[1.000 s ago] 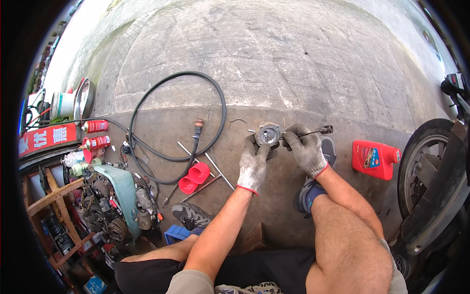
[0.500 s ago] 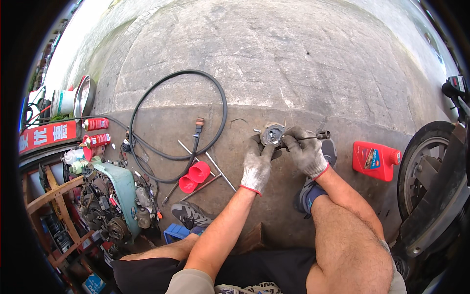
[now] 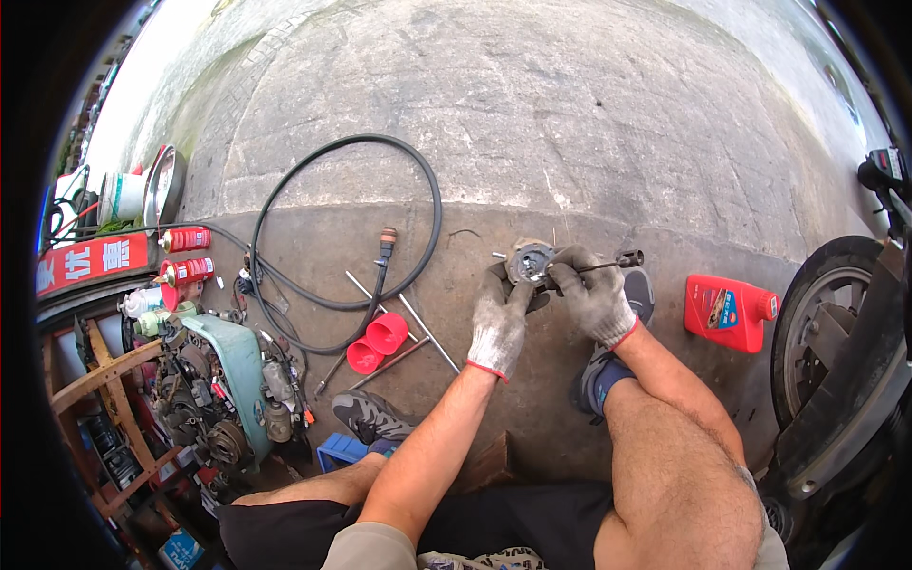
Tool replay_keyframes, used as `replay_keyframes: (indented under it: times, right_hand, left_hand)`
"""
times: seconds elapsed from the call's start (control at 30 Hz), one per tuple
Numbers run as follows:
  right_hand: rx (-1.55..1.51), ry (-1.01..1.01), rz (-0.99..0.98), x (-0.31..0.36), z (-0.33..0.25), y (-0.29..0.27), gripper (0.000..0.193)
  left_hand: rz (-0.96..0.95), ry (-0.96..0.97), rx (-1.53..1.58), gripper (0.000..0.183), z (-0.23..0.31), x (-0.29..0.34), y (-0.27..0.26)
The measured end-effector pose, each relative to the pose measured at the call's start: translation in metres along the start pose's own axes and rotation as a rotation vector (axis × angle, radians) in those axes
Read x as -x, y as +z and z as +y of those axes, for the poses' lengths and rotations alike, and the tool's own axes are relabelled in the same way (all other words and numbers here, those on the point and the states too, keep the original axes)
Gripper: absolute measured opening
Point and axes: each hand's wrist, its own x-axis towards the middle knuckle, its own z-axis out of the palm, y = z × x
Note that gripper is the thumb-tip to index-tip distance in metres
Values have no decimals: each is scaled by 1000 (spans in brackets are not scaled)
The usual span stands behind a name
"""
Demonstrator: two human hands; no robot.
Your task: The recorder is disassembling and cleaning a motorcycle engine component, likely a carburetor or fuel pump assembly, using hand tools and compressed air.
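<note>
Both of my hands wear grey-white work gloves with red cuffs. My left hand point(image 3: 501, 318) is closed on a round grey metal part point(image 3: 528, 262) with a shiny hollow middle, held above the floor. My right hand point(image 3: 594, 296) is closed round a thin dark rod-like tool point(image 3: 600, 268). A dark cylindrical end point(image 3: 629, 258), like a socket, sticks out past its right side. The right fingertips touch or nearly touch the part's lower right edge; the tool's other end is hidden by the fingers.
On the left lie a black hose point(image 3: 438, 204), metal rods point(image 3: 427, 332), two red cups point(image 3: 387, 333), red spray cans point(image 3: 186, 272) and a heap of machine parts point(image 3: 214, 389). To the right are a red oil bottle point(image 3: 727, 312) and a wheel point(image 3: 793, 332).
Hardly anything differs. The tool's socket-like end has risen very slightly to the right of my right hand; both hands keep their hold.
</note>
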Motion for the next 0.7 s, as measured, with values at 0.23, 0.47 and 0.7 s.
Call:
replay_keyframes:
  times: [0.23, 0.47, 0.7]
  right_hand:
    - [28, -42, -37, -1, -5, 0, 15]
    - [103, -101, -18, -1, -7, -1, 14]
    - [51, -24, 58, 1, -6, -2, 11]
  left_hand:
    - [-15, 22, 88, 37, -5, -1, 0]
    - [-4, -17, 67, 37, -1, 2, -1]
    - [28, 87, 81, 39, -5, 0, 0]
